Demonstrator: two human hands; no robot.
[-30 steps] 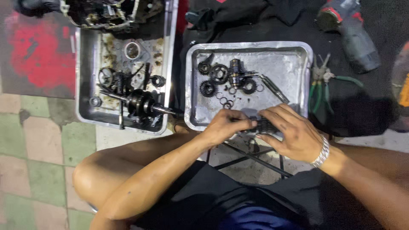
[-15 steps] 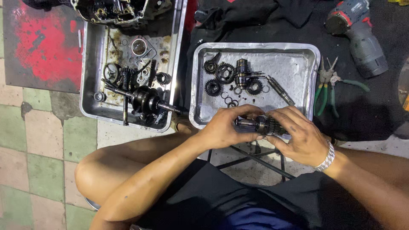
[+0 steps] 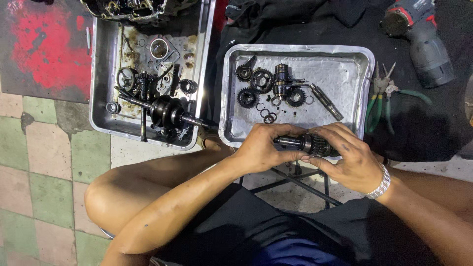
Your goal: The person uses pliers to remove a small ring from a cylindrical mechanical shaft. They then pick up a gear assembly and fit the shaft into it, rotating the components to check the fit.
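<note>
Tiled floor (image 3: pixel 44 148) lies left, with a tray (image 3: pixel 98 98) holding a crankshaft (image 3: pixel 165 112). Farther right, a second tray (image 3: pixel 345 64) carries gears (image 3: pixel 261 79). At its near edge, the left hand (image 3: pixel 263 148) and right hand (image 3: pixel 345 157) each clamp around a geared shaft (image 3: pixel 308 144). Pliers (image 3: pixel 387 93) lie far right.

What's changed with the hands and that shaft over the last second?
Both hands, left hand and right hand, still hold the geared shaft, but have drawn back slightly from inside the tray to its near rim. Loose gears and pliers stayed put.
</note>
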